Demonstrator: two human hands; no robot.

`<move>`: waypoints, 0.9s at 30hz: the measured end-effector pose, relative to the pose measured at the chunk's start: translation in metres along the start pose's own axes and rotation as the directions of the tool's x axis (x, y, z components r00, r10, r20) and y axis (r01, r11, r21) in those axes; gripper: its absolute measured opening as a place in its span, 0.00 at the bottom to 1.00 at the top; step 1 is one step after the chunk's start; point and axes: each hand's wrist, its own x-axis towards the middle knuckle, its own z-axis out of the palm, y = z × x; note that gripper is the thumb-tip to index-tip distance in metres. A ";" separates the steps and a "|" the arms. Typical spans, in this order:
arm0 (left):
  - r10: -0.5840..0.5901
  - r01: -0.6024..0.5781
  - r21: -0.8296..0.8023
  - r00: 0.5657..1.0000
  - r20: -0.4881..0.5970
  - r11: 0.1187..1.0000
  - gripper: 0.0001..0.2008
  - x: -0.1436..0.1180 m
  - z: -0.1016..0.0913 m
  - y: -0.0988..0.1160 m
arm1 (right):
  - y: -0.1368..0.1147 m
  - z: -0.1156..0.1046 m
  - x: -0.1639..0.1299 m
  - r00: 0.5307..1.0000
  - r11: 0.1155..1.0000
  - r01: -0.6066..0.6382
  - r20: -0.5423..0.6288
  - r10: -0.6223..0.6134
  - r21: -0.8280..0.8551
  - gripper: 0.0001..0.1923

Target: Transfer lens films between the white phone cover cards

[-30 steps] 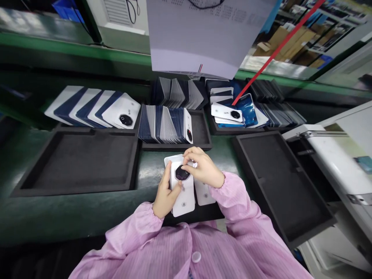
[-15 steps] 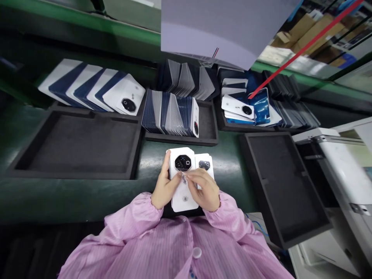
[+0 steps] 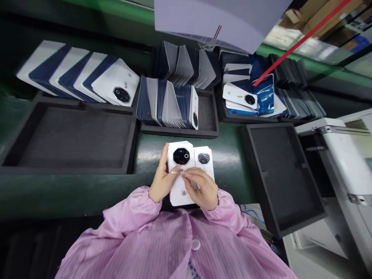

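Observation:
A white phone back cover [image 3: 179, 197] with a black octagonal camera window lies in front of my body, seemingly on top of others. My left hand [image 3: 161, 180] grips its left edge, fingers along the side and thumb over the face. Just below the camera window, my right hand [image 3: 205, 190] pinches with thumb and forefinger close to the left thumb. Something small and clear glints at the left thumb tip; what the right fingers hold is too small to tell. More white covers [image 3: 207, 149] lie to the right, partly under my right hand.
Black trays stand at left [image 3: 72, 170] and right [image 3: 286, 182]. Behind, a foam tray [image 3: 207, 133] holds a row of upright covers [image 3: 165, 102]. Fanned white and blue covers [image 3: 101, 81] stand at back left. Loose covers [image 3: 240, 97] lie at back right. A hanging sheet [image 3: 215, 19] overhangs the back.
The view has shifted slightly. My left thumb and right fingertips stay close together over the cover, and a clear glint now shows at the left thumb.

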 end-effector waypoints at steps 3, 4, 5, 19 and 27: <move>0.009 -0.009 0.006 1.000 0.001 1.000 0.37 0.000 0.000 0.000 | -0.001 -0.001 0.000 1.000 1.000 -0.007 -0.001 0.007 0.018 0.27; 0.011 -0.011 0.001 1.000 0.003 1.000 0.37 0.000 0.000 0.000 | -0.001 -0.002 -0.001 1.000 1.000 -0.005 0.001 0.005 0.020 0.27; 0.012 -0.012 -0.006 1.000 0.005 1.000 0.37 0.000 0.000 0.001 | -0.001 -0.002 -0.001 1.000 1.000 -0.004 0.002 0.004 0.019 0.27; 0.048 -0.048 0.012 0.999 0.010 0.999 0.38 -0.004 -0.001 0.000 | -0.003 -0.005 -0.004 1.000 0.999 0.009 -0.016 -0.008 0.047 0.26; 0.066 -0.066 0.017 0.998 0.005 0.998 0.39 -0.006 -0.002 -0.001 | -0.004 -0.006 -0.003 1.000 0.997 0.006 -0.028 -0.004 0.071 0.27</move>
